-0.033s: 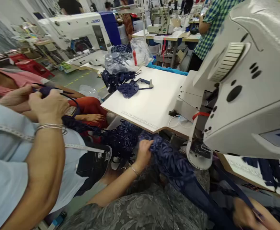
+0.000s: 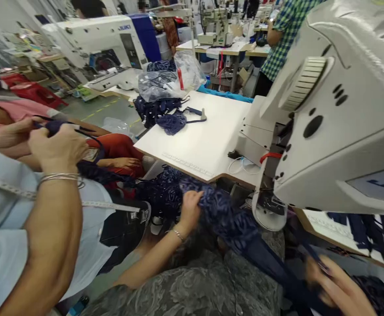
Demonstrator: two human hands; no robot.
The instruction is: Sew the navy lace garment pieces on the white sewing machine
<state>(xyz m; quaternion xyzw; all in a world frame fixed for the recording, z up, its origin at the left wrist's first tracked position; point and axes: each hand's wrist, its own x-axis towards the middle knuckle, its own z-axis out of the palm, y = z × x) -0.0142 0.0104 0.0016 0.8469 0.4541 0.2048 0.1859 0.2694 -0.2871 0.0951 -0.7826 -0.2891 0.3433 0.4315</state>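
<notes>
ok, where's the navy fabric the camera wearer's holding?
Navy fabric: head view, lower centre to lower right, running from the left hand down toward the right hand, near the sewing machine.

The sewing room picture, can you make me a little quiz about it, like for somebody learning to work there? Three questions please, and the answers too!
1. Pick one: what does the camera wearer's left hand hold?
A) a red stool
B) a patterned dark blue cloth
C) a clear plastic bag

2. True or false: a small dark blue piece with a strap lies on the white tabletop.

3. Fill in the gap: a white measuring ____ runs across the light blue top of the co-worker on the left.

Key: 1. B; 2. True; 3. tape.
</notes>
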